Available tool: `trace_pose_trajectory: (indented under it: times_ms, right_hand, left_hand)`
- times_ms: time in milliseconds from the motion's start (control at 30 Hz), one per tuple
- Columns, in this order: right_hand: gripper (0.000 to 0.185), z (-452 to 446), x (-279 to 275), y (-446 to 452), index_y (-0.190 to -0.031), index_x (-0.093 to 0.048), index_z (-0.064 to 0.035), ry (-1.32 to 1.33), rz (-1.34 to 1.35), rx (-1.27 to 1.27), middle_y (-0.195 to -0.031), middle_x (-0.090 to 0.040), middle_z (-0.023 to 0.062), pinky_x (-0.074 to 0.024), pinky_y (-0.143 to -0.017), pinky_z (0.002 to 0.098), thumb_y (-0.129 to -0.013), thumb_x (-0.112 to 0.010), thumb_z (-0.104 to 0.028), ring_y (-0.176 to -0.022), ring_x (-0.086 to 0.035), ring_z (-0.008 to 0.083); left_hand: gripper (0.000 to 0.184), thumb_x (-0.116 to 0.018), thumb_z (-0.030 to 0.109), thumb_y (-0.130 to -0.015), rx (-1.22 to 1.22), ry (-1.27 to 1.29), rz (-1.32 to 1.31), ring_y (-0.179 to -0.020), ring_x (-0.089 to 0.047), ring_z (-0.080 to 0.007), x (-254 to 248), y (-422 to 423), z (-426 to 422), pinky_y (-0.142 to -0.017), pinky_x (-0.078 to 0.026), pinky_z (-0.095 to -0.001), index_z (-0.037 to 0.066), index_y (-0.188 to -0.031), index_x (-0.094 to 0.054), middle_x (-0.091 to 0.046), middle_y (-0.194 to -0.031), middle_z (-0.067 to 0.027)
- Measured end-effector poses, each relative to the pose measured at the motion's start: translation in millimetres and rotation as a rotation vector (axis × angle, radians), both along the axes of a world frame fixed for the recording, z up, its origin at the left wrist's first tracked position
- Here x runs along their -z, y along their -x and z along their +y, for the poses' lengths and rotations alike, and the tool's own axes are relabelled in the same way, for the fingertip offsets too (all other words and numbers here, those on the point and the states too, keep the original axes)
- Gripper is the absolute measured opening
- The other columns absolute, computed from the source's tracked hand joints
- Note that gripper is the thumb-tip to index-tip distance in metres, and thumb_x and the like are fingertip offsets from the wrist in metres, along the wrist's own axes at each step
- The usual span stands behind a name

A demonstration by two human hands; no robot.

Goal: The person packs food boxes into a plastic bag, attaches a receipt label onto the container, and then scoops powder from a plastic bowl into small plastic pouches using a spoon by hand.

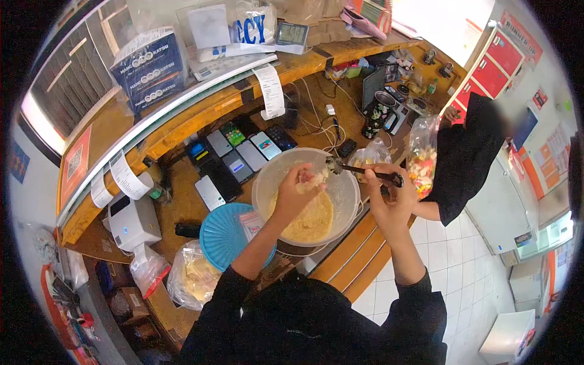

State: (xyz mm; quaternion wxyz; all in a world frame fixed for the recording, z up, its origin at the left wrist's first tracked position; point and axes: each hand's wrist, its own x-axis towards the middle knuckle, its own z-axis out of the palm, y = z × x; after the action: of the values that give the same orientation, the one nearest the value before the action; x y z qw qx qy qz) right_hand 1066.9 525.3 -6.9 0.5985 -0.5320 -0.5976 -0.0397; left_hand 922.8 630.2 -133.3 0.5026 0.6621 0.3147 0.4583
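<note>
My left hand (pixel 299 190) is over a white bucket (pixel 351 204), its fingers curled around a clump of pale, wet mixture. Below it in the bucket lies a yellowish batter-like mixture (pixel 310 222). Gripped in my right hand (pixel 392 204), at the bucket's right rim, is a black-handled utensil (pixel 371 173). Its head is smeared with the mixture and points left, close to my left fingertips; I cannot make out its exact kind. Left of the bucket, a blue lid (pixel 222 234) lies beside my left forearm.
Several phones (pixel 236 164) lie behind the bucket. A white printer (pixel 131 222) and a plastic bag with pale contents (pixel 198 274) are at left. On the right, a person in a black sleeve (pixel 465 158) stands near a bag of colourful pieces (pixel 423 161). A tumbler (pixel 376 117) stands behind.
</note>
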Motion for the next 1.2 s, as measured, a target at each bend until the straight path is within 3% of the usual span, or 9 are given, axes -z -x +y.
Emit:
trace_pose_trajectory:
  times_ms: [167, 233, 467, 533, 667, 833, 967, 1033, 1200]
  right_hand:
    - [0.018, 8.6, 35.7, 5.2, -0.09, -0.056, -0.0013, 0.279, 0.056, 0.031, -0.08, -0.063, 0.0124, -0.0493, -0.063, 0.0298, -0.076, -0.067, -0.004, -0.074, -0.064, 0.0237]
    - [0.019, 17.2, 58.3, 17.6, -0.09, -0.056, -0.0006, 0.297, -0.165, -0.174, -0.085, -0.06, 0.0143, -0.0493, -0.068, 0.0342, -0.077, -0.067, -0.007, -0.079, -0.062, 0.0297]
    - [0.013, 28.9, 99.9, 43.3, -0.092, -0.055, -0.0014, 0.401, -0.102, -0.108, -0.087, -0.058, 0.0174, -0.0494, -0.068, 0.0385, -0.082, -0.059, -0.007, -0.08, -0.06, 0.0349]
    - [0.008, 26.5, 103.3, 41.0, -0.086, -0.054, 0.0003, 0.454, 0.122, -0.152, -0.087, -0.061, 0.0136, -0.0497, -0.063, 0.0324, -0.083, -0.059, -0.004, -0.079, -0.063, 0.0239]
    - [0.008, 23.0, 115.6, 24.1, -0.089, -0.053, 0.0006, 0.508, 0.152, -0.126, -0.088, -0.062, 0.0135, -0.0519, -0.063, 0.0338, -0.086, -0.055, -0.006, -0.077, -0.064, 0.0248]
    - [0.007, 26.7, 125.6, 14.2, -0.093, -0.051, -0.0026, 0.438, 0.593, -0.363, -0.089, -0.062, 0.0062, -0.0508, -0.065, 0.0263, -0.09, -0.053, -0.009, -0.076, -0.059, 0.0108]
    - [0.009, 25.1, 118.1, 14.7, -0.094, -0.05, -0.003, 0.523, 0.708, -0.468, -0.09, -0.062, 0.0061, -0.0507, -0.065, 0.0259, -0.091, -0.052, -0.011, -0.077, -0.059, 0.0124]
    - [0.011, 27.7, 118.7, 10.4, -0.095, -0.051, -0.002, 0.603, 0.567, -0.419, -0.089, -0.062, 0.0057, -0.0513, -0.067, 0.0258, -0.091, -0.053, -0.012, -0.08, -0.06, 0.013]
    - [0.013, 25.2, 109.5, 15.8, -0.097, -0.054, -0.001, 0.594, 0.706, -0.396, -0.088, -0.063, 0.006, -0.0516, -0.064, 0.0258, -0.09, -0.055, -0.012, -0.075, -0.062, 0.0129]
  left_hand:
    - [0.05, -0.074, 0.012, -0.073, -0.151, 0.067, -0.21, -0.091, -0.052, -0.0126, -1.6, 5.7, 2.5, -0.083, -0.043, -0.0273, 0.005, -0.115, -0.049, -0.053, -0.093, -0.003]
    - [0.049, -0.074, 0.01, -0.074, -0.149, 0.08, -0.333, -0.09, -0.051, -0.0117, -0.7, 5.4, 1.2, -0.084, -0.042, -0.0268, 0.004, -0.116, -0.048, -0.053, -0.093, -0.0023]
    - [0.046, -0.072, 0.01, -0.076, -0.033, 0.113, -0.332, -0.09, -0.05, -0.0115, -12.0, 9.9, -8.8, -0.083, -0.041, -0.0262, 0.004, -0.115, -0.048, -0.053, -0.093, -0.003]
    - [0.041, -0.069, 0.011, -0.079, -0.014, 0.306, -0.356, -0.092, -0.051, -0.0119, -6.1, 16.6, 0.0, -0.082, -0.043, -0.0261, 0.003, -0.113, -0.049, -0.054, -0.096, -0.0045]
    - [0.038, -0.066, 0.013, -0.082, -0.048, 0.311, -0.279, -0.096, -0.052, -0.0116, 9.4, 29.9, 17.3, -0.083, -0.044, -0.0257, 0.002, -0.114, -0.049, -0.055, -0.103, -0.0057]
    - [0.025, -0.058, 0.015, -0.088, 0.307, 0.346, -0.136, -0.091, -0.057, -0.0109, -6.4, 35.9, 6.7, -0.082, -0.045, -0.0246, 0.0, -0.108, -0.056, -0.061, -0.098, -0.004]
    - [0.019, -0.057, 0.015, -0.089, 0.177, 0.327, -0.2, -0.084, -0.059, -0.0104, -13.9, 32.9, 3.1, -0.077, -0.046, -0.0238, 0.001, -0.101, -0.059, -0.063, -0.09, -0.0034]
    - [0.015, -0.057, 0.015, -0.089, 0.115, 0.532, -0.184, -0.08, -0.059, -0.0086, -25.6, 35.2, -6.1, -0.073, -0.047, -0.0228, 0.002, -0.096, -0.059, -0.063, -0.086, -0.0028]
    - [0.013, -0.057, 0.013, -0.088, 0.135, 0.411, -0.184, -0.079, -0.058, -0.0084, -6.7, 31.9, -3.3, -0.07, -0.047, -0.0223, 0.002, -0.096, -0.055, -0.062, -0.087, -0.0036]
